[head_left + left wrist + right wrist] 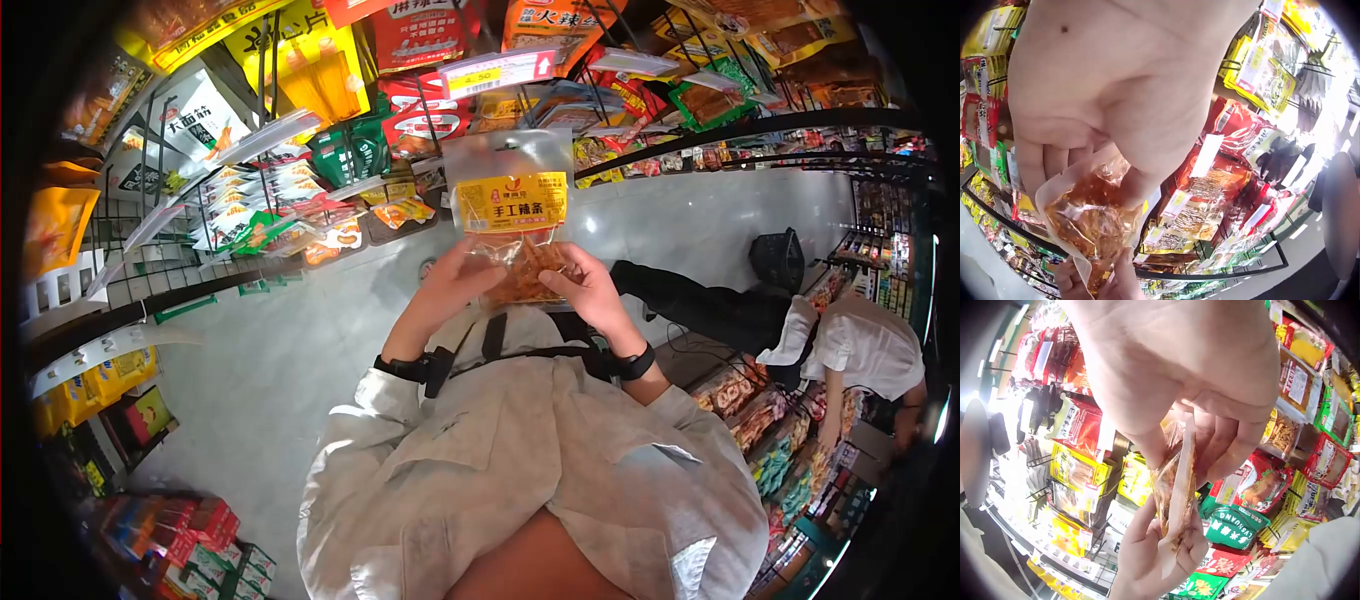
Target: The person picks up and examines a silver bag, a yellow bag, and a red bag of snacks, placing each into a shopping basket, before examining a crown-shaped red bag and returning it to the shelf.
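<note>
A clear snack bag (512, 205) with a yellow label and reddish-brown strips inside stands upright in front of the chest in the head view. My left hand (458, 284) grips its lower left edge, thumb on the front and fingers behind. On the opposite edge, my right hand (588, 292) pinches the bag the same way. From the left wrist, the oily contents of the bag (1091, 219) show through the clear plastic. The right wrist view catches the bag (1177, 469) edge-on, its pale sealed border running between both hands.
Racks of hanging snack packets fill the far side, with a price tag (498, 72) just beyond the bag. A person in a white shirt (865, 345) bends over the shelves at right. Stacked boxes (185, 540) stand at lower left on the grey floor (250, 400).
</note>
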Available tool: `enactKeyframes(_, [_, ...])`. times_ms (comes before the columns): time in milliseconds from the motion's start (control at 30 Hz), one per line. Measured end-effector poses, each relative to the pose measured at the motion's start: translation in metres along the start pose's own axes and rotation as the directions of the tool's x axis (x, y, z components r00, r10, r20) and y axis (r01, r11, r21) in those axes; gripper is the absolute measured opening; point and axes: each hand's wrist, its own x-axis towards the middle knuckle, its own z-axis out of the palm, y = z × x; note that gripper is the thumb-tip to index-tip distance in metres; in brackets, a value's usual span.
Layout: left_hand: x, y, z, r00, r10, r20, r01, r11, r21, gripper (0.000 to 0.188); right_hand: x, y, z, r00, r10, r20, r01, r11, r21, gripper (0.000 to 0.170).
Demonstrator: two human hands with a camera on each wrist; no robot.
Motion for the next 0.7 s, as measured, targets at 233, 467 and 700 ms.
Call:
enactKeyframes(233, [-0.016, 0.042, 0.062, 0.982, 0.164, -0.088, -0.170, 0.984, -0.054, 0.049, -0.009, -0.014, -0.037, 0.983, -0.176, 0.054, 0.169, 0.978, 0.121, 0.040])
enactKeyframes(467, [-0.019, 0.010, 0.135, 0.920, 0.247, -0.305, -0.292, 0.950, -0.111, 0.043, -0.020, 0.003, -0.096, 0.967, -0.187, 0.172, 0.173, 0.981, 0.089, 0.033])
enactKeyframes(700, [-0.030, -0.029, 0.195, 0.817, 0.221, -0.532, -0.348, 0.926, -0.149, 0.041, -0.034, 0.025, -0.136, 0.938, -0.125, 0.323, 0.097, 0.990, 0.101, 0.024])
